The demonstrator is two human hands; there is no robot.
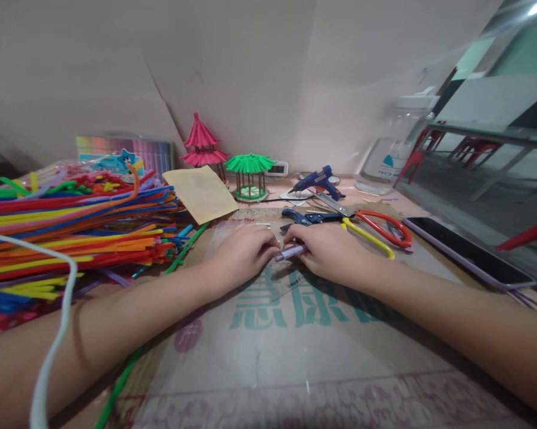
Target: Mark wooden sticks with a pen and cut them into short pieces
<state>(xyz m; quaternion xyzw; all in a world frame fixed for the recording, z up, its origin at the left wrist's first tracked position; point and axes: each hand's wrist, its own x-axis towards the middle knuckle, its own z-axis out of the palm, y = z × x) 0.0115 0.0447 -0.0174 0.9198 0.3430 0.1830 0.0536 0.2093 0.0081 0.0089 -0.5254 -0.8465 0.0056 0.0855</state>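
Over the printed plastic sheet, my two hands meet with fingertips almost touching. My right hand is closed around a short, pale purple rod, perhaps a pen or marker; its exact kind is unclear. My left hand is pinched at the rod's left end, and whatever lies between those fingertips is too small to make out. Just beyond my right hand lie scissors with one red-orange and one yellow handle, a dark blue-handled cutting tool and a blue glue gun.
Bundles of colourful pipe cleaners fill the left side, crossed by a white cable. Behind are a yellow paper, a green-roofed model pavilion and a pink one. A phone and clear bottle stand right.
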